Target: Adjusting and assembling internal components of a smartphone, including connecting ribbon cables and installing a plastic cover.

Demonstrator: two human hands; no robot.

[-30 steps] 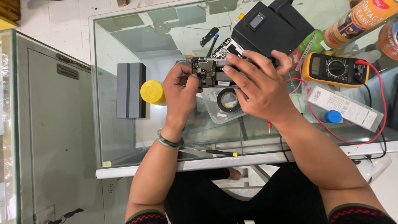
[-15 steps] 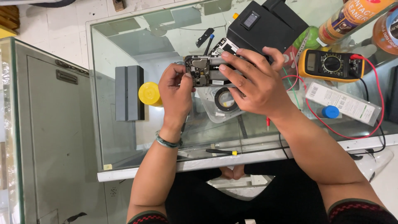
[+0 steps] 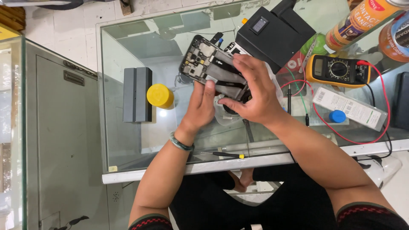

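both your hands (image 3: 200,106) (image 3: 251,91) pinch the opened phone (image 3: 213,68) in a closed grip above the glass tabletop (image 3: 128,140).

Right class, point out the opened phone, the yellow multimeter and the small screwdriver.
opened phone (image 3: 203,61), head view, exposed circuit board
yellow multimeter (image 3: 339,70), head view, round dial
small screwdriver (image 3: 221,154), head view, thin shaft
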